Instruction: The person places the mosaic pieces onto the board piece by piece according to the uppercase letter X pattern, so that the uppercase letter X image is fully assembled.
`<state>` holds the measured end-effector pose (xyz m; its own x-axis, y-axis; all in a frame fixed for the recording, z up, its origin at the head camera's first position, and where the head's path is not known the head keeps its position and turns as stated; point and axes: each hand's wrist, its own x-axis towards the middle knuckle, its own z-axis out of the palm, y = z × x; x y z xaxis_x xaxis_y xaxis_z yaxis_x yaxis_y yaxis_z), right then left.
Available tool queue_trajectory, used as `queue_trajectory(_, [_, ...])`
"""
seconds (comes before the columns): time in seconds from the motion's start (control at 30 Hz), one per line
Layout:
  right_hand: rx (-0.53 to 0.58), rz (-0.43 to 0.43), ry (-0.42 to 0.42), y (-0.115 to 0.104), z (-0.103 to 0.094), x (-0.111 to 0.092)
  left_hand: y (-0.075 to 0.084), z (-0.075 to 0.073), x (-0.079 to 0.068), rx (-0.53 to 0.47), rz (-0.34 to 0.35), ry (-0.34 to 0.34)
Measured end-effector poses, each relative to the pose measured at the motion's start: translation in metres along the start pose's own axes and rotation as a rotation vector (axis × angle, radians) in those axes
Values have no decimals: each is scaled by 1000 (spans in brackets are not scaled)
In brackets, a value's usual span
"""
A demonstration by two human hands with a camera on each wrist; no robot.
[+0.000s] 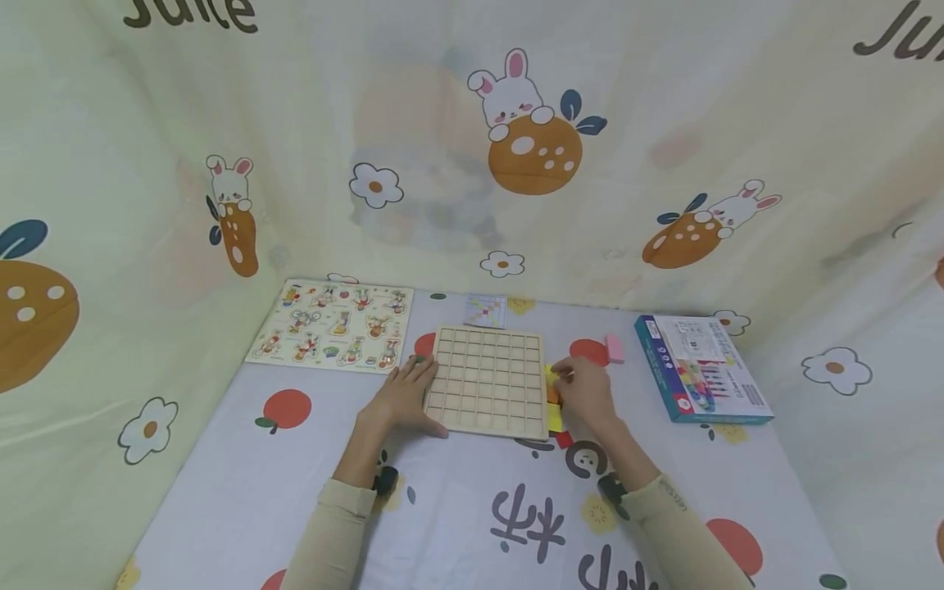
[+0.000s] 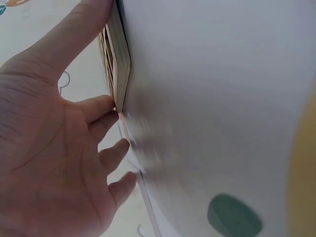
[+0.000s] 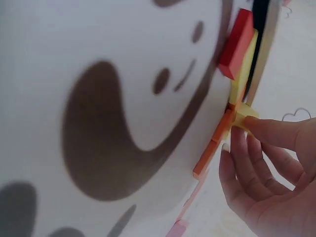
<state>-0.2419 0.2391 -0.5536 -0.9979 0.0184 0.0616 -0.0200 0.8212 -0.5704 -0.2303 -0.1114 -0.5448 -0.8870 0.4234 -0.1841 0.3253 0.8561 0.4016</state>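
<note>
A wooden grid board [image 1: 487,381] lies on the table with its squares bare. My left hand [image 1: 401,397] rests at its left side, fingers spread and thumb by the near corner. In the left wrist view the fingertips and thumb meet the edge of the board [image 2: 121,64]. Beside the board's right edge, my right hand [image 1: 586,389] pinches a yellow block [image 3: 244,116] between thumb and fingers. Around it lie orange blocks [image 3: 205,160], another yellow block [image 1: 554,418] and a red block [image 3: 237,47].
A pink block [image 1: 614,349] lies beyond my right hand. The puzzle board with animal pictures [image 1: 332,324] is at the back left, a small printed card [image 1: 484,311] behind the grid board. On the right sits a flat box [image 1: 704,369]. Printed curtains [image 1: 428,246] enclose the table.
</note>
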Motion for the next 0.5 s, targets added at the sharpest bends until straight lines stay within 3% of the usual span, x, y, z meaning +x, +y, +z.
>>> queue_trajectory(0.5, [146, -16, 63, -16, -1, 28, 1, 3, -1, 41, -20, -15])
